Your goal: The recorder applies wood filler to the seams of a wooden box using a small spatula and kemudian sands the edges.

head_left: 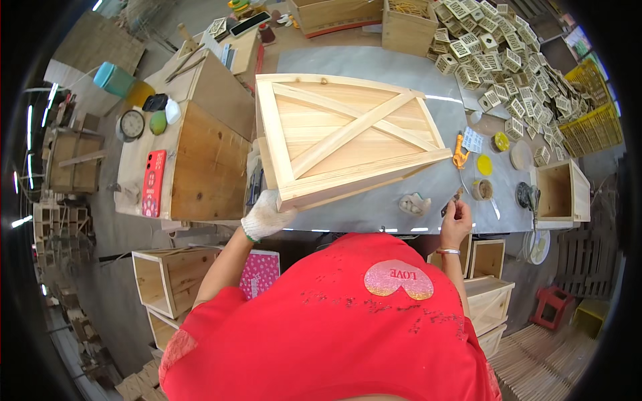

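Observation:
A pale pine crate [354, 123] with crossed slats on its upper face rests tilted on the grey table. My left hand [266, 217], in a white knitted glove, is closed on the crate's near left corner. Bare and wearing a bracelet, my right hand [456, 222] pinches a small dark-handled tool [458, 194] with brown matter at its tip; its exact kind is too small to tell. Close by stand a tub of brown paste [482, 190] and a crumpled whitish cloth or glove [414, 204]. An orange-handled tool [460, 152] lies beyond my right hand.
Small slatted wooden boxes [495, 53] are heaped at the far right beside a yellow basket [588, 127]. A corded dark tool [528, 196] sits near an open wooden box [558, 194]. At left, a wooden bench [207, 160] bears a red phone [153, 184] and a clock [131, 124].

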Available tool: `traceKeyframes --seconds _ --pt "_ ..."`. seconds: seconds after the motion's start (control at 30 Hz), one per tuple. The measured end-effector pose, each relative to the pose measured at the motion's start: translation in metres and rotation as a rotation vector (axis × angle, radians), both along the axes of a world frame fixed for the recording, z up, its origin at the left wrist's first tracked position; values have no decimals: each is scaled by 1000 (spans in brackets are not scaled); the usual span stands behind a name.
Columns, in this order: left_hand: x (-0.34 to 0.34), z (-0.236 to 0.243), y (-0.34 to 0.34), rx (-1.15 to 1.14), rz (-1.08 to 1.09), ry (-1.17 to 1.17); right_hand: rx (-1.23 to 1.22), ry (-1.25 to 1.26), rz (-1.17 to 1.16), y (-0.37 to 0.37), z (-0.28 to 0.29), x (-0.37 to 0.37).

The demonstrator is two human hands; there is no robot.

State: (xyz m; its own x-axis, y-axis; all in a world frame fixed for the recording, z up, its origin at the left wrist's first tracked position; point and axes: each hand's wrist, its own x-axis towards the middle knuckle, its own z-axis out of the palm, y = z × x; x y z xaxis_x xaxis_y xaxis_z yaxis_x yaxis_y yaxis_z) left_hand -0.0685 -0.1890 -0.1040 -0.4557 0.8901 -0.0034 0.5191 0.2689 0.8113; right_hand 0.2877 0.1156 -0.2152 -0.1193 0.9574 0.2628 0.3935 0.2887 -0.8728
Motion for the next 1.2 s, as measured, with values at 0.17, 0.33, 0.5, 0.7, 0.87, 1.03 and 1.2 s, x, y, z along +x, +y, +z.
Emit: traceKeyframes --seconds 0.17,0.33,0.5,0.7,0.87,1.03,1.2 --pt "8 -8 -8 -134 -4 -76 -15 32 47 0 -2 -4" --pt "12 -24 -12 -145 3 -103 -18 31 52 1 -6 -3" --pt "18 -46 -25 -38 85 -115 16 4 53 -3 -1 -7" --pt "27 -96 -56 -330 150 -201 -91 59 104 1 -6 -4" --pt "32 -132 -75 -188 180 -175 -54 -31 177 28 6 -28" --pt "12 -89 -78 -93 433 -619 -61 14 207 73 27 -64" --pt "-20 12 -28 399 691 -1403 -91 -131 288 101 33 -94"
